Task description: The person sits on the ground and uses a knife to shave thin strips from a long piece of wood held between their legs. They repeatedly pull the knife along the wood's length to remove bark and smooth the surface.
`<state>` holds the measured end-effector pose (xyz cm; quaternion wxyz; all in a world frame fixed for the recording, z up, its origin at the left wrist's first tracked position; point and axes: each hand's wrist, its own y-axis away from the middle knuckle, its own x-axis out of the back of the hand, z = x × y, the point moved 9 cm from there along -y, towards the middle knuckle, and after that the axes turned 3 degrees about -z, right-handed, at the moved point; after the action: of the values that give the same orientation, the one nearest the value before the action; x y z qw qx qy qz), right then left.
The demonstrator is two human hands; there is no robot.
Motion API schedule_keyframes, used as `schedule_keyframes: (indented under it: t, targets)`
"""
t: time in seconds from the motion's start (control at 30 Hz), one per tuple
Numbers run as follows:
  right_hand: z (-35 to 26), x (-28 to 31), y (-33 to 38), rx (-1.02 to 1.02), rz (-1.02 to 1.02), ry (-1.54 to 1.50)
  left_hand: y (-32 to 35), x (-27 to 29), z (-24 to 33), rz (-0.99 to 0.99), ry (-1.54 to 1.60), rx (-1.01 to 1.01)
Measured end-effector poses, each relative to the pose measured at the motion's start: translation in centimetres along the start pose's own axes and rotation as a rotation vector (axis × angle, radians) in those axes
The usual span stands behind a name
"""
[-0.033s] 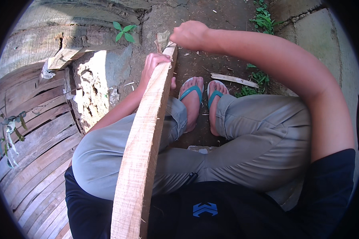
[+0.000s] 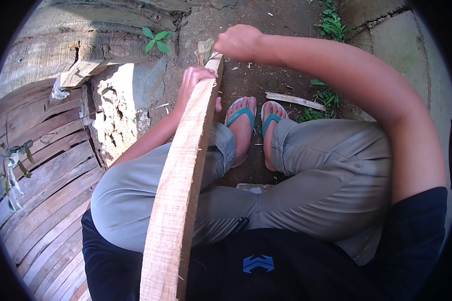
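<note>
A long squared wooden beam runs from the lower edge, close against my body, up and slightly right to its far end. My left hand is closed around the beam near that end, fingers over the top and the thumb tip showing on the right side. At the far end, my right hand is curled in a fist touching or just beside the wood. A thin dark edge shows below its knuckles, but what it grips is hidden. The beam's upper face is pale and rough, with small splinters along its right edge.
My feet in teal-strapped flip-flops rest on bare soil strewn with wood chips. A split wood strip lies beyond them. Woven slats stand at left, a concrete slab at right. A small green plant grows at the far left.
My right hand and forearm have shifted very slightly upward. The beam's near end has moved a touch to the right; my left hand keeps its hold.
</note>
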<state>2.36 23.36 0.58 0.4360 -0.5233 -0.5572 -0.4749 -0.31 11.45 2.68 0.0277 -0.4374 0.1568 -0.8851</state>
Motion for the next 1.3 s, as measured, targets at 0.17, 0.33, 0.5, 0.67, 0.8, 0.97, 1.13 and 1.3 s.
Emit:
schedule_keyframes:
  t: [0.17, 0.33, 0.5, 0.67, 0.8, 0.97, 1.13, 1.3]
  targets:
    - [0.9, -0.2, -0.5, 0.068, -0.100, 0.091, -0.2, -0.2, -0.1, -0.033, 0.007, 0.004]
    - [0.8, 0.0, -0.3, 0.094, -0.040, 0.125, -0.3, -0.4, -0.3, -0.035, 0.031, 0.010]
    - [0.1, 0.3, -0.7, 0.173, -0.006, 0.192, -0.6, -0.3, -0.1, -0.113, 0.067, 0.016]
    - [1.7, -0.1, -1.2, 0.029, -0.130, 0.079, -0.6, -0.4, -0.2, -0.133, 0.080, 0.009]
    - [3.0, 0.2, -0.6, -0.059, -0.142, -0.116, -0.6, -0.3, -0.1, -0.128, 0.085, 0.008]
    - [3.7, 0.9, -0.7, -0.051, -0.209, -0.134, -0.7, -0.3, 0.0, -0.135, 0.085, 0.003]
    - [3.6, 0.3, -1.0, -0.055, -0.199, -0.094, -0.6, -0.1, 0.0, -0.117, 0.085, 0.000]
    - [2.4, 0.0, 0.3, -0.046, -0.087, -0.069, -0.4, -0.3, -0.2, -0.046, 0.065, 0.000]
